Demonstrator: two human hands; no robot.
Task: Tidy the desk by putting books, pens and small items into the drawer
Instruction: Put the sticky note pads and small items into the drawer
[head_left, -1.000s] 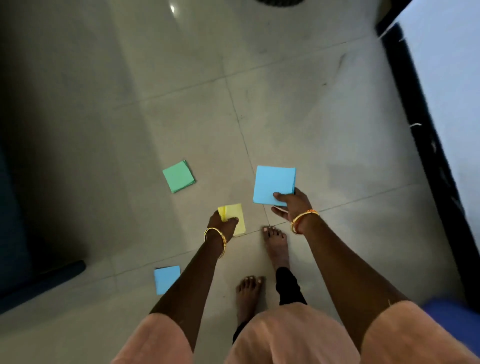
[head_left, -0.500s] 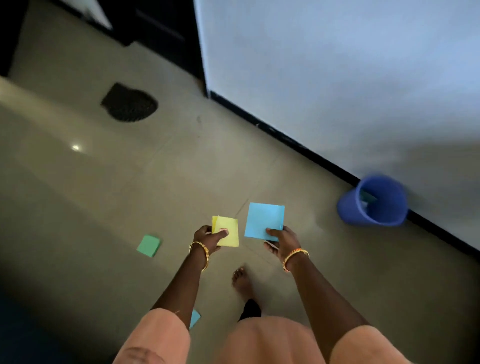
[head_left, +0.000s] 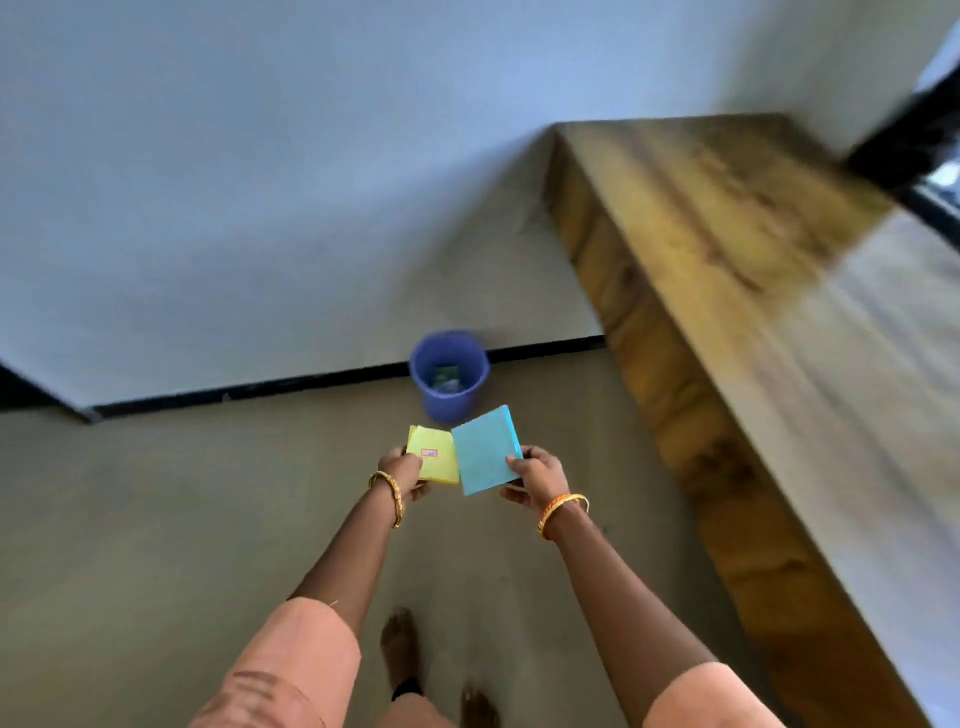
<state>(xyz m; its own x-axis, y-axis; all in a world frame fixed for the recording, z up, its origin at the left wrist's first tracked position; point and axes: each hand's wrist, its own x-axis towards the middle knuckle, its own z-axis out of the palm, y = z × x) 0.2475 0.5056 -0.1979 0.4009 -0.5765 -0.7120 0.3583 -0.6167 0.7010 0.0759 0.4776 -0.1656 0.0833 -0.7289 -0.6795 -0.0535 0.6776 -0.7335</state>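
**Q:** Between the wall and the wooden desk (head_left: 727, 249), what has changed?

**A:** A second ago the person stood over sticky-note pads strewn on the floor; now the view has swung up to face the desk, probably carrying the pads toward its drawer, which is not visible. The left hand (head_left: 405, 470) pinches a yellow pad (head_left: 434, 460); the right hand (head_left: 535, 475) grips a blue pad (head_left: 485, 449), the two pads just overlapping.

**Q:** Room to move?

**A:** Open floor (head_left: 156, 519) lies ahead. A blue bin (head_left: 449, 374) stands against the wall, near the desk's long front edge on the right.
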